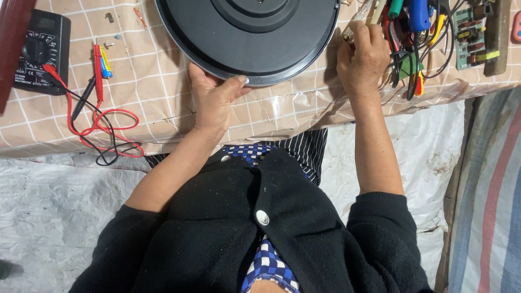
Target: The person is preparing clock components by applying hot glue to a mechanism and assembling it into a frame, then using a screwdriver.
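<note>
The left hand (pixel 214 97) lies flat and open on the table, its thumb and fingertips pressed against the near rim of the black disc (pixel 249 32), probably so that this big round part does not slide or turn. The disc lies flat near the far edge of the view, with raised rings in its middle, and part of it is cut off by the picture. The right hand (pixel 361 57) is closed around a small brass-tipped thing at the disc's right edge; what it is exactly I cannot tell. Just beside this hand is a heap of tools (pixel 412 32) with coloured handles and wires, and further right a circuit board (pixel 471 35), all within easy reach. On the left a multimeter (pixel 40 51) rests with its red and black leads (pixel 97 125) loose on the table. The table (pixel 157 76) has a beige checked cover under clear plastic. Below it, white sheeting (pixel 49 206) covers the floor, and a striped cloth (pixel 488 206) is at the right.
</note>
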